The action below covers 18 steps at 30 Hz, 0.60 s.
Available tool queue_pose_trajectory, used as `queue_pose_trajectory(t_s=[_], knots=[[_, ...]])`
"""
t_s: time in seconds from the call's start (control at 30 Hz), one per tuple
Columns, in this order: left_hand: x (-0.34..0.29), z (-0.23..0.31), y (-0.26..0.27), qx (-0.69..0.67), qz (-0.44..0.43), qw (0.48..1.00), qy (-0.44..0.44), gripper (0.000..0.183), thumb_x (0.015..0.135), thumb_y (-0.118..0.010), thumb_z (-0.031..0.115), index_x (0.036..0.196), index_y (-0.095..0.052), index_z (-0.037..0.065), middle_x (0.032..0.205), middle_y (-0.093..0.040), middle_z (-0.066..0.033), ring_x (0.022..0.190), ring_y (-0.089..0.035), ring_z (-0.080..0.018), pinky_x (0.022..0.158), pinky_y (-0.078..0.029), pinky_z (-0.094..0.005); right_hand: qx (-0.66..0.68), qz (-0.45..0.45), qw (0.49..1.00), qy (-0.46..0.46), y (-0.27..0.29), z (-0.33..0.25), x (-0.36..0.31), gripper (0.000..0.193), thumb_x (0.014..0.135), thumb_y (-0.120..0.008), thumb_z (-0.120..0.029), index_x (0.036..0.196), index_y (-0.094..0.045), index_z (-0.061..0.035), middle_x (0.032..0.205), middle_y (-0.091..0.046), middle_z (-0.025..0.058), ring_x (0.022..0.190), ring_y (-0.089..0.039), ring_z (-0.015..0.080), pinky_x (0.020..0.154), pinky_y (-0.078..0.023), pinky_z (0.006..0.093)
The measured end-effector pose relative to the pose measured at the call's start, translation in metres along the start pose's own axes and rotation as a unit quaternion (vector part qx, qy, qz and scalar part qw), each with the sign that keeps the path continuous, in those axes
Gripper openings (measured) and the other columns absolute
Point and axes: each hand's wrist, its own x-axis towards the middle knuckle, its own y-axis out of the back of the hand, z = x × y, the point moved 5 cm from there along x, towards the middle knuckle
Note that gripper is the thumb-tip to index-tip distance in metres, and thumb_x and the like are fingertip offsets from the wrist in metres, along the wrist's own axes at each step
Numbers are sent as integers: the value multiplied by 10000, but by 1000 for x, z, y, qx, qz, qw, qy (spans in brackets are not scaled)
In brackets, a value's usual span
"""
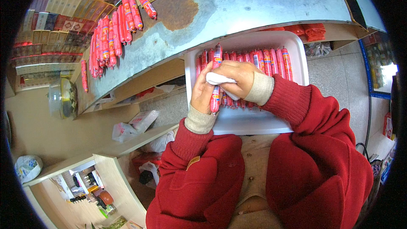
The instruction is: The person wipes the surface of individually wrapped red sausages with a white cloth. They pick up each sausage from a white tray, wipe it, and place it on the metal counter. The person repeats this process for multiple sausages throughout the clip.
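A red-wrapped sausage (pixel 215 101) is held above a white tub (pixel 301 55).
The wrapper could be torn by hard rubbing, or the sausage dropped through a loosened grasp. It is clasped by the left hand (pixel 201 91), reaching forward; a bunched white cloth (pixel 219 78) is gripped against its middle by the right hand (pixel 241 75), angled inward with fingers curled.
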Motion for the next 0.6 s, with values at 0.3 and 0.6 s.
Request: queue_pose_trajectory(t_s=[0.3,0.6], knots=[[-5,-1,-11,-32,-110,992,55,537,961,-415,231,1425,-218,45,838,-586,-121,580,-505,-126,530,-423,-226,-24,131,989,-62,27,25,7,216,817,-620,-131,1020,-632,-58,931,-637,162,876,-618,355,753,-507,398],[-3,-4,1,-29,-36,997,56,350,976,-404,224,1288,-391,64,796,-564,-87,468,-456,-116,425,-368,-215,-15,9,1000,-8,0,6,2,252,806,-624,-132,1057,-625,-121,1007,-623,126,910,-613,329,775,-505,394]])
